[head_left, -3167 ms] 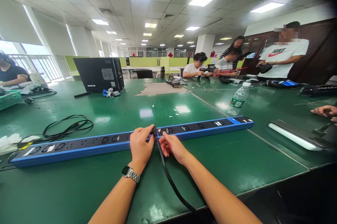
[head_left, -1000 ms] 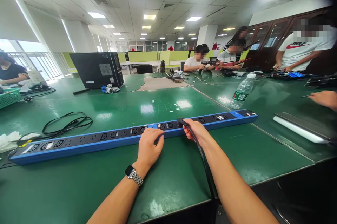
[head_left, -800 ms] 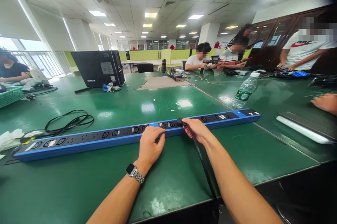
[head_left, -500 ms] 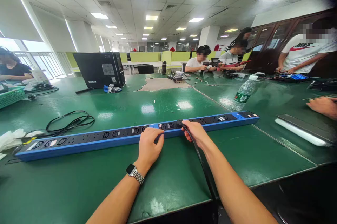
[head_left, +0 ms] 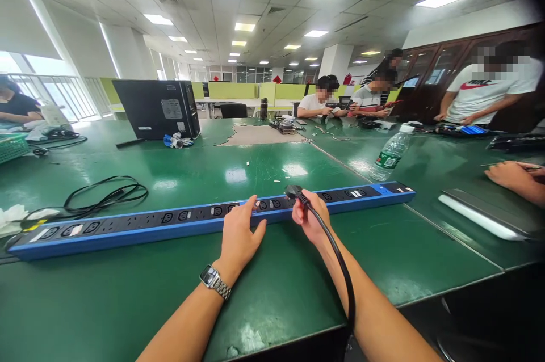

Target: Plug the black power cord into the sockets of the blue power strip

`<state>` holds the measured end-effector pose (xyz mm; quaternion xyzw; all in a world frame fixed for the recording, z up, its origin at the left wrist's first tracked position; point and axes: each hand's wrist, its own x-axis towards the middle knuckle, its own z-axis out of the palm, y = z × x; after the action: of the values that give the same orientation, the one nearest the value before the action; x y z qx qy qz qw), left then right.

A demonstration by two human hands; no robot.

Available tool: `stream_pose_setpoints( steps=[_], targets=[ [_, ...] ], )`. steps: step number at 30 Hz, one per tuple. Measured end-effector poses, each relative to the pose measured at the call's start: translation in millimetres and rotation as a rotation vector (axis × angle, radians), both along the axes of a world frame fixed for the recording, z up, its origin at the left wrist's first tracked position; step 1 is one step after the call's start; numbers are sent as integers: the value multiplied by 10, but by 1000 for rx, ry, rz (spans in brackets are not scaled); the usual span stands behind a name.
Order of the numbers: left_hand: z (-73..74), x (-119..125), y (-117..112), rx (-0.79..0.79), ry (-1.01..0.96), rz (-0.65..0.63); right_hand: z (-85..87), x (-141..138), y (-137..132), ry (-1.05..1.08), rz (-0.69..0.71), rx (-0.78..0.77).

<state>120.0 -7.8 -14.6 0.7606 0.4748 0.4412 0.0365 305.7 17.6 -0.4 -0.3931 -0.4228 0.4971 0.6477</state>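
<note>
A long blue power strip (head_left: 128, 227) with black sockets lies across the green table (head_left: 264, 294). My left hand (head_left: 239, 235) rests on the strip's front edge near its middle, fingers spread flat. My right hand (head_left: 310, 218) is closed on a black plug (head_left: 293, 191), held just above the strip's sockets. The plug's black cable (head_left: 340, 260) curves back over my right forearm and drops past the table edge. A metal watch sits on my left wrist.
A coiled black cable (head_left: 106, 197) lies at the left behind the strip. A water bottle (head_left: 389, 156), a black computer case (head_left: 155, 108) and a white-edged device (head_left: 481, 217) stand around. Several people work at the far and right sides; another person's hand (head_left: 513, 177) rests at right.
My right hand has lifted the plug up out of the strip's socket, and the cable now arcs higher. Earlier the plug sat further left on the strip. My left hand stays on the strip.
</note>
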Motion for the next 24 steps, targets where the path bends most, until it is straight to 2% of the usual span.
stream_pose_setpoints(
  steps=[5, 10, 13, 15, 20, 24],
  targets=[
    [23, -21, 1, 4, 45, -4, -97, -280, -115, -309, 287, 27],
    [94, -152, 49, 80, -83, 253, -210, -338, -106, -478, 219, 78],
    [104, -232, 77, 56, -66, 363, -252, -315, -91, -631, 212, 82],
    [76, -258, 101, 28, -42, 349, -265, -319, -95, -700, 209, 103],
    [-17, -220, 194, 14, -111, 217, -253, -361, -121, -755, 210, 127],
    [3, -160, 244, 24, -49, 195, -251, -365, -115, -772, 178, 136]
  ],
)
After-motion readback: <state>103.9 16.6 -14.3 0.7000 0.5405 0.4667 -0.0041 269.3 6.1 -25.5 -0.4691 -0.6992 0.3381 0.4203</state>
